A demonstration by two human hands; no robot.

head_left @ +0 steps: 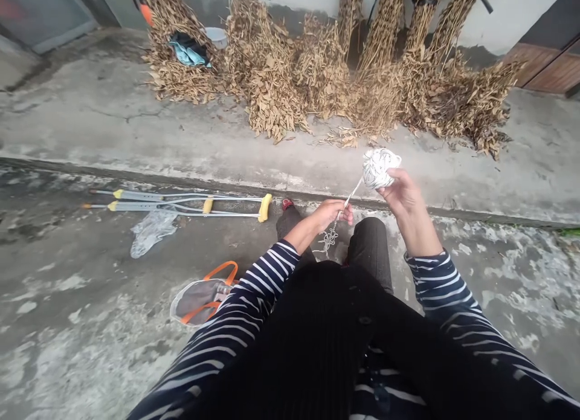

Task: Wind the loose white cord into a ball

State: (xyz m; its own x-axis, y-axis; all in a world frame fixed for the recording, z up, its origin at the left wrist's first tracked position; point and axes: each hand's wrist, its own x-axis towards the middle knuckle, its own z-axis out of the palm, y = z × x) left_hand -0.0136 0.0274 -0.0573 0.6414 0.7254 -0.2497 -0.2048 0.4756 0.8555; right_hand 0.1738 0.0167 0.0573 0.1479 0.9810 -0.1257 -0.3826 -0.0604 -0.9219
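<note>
A ball of white cord (379,167) with dark flecks is held up in my right hand (402,193), its thumb and fingers closed around the near right side. From the ball a single strand runs down and left to my left hand (332,216), whose fingers are closed on it. Below that hand a loose tangle of the same cord (330,240) hangs or lies between my legs; I cannot tell which. The ball is above the concrete step, a short way from my left hand.
Dried plant bundles (276,75) lean along the wall beyond the step (190,148). To the left, crutches (181,205) lie on the ground beside a clear plastic bag (154,231). A bag with orange handles (199,302) stands near my left arm.
</note>
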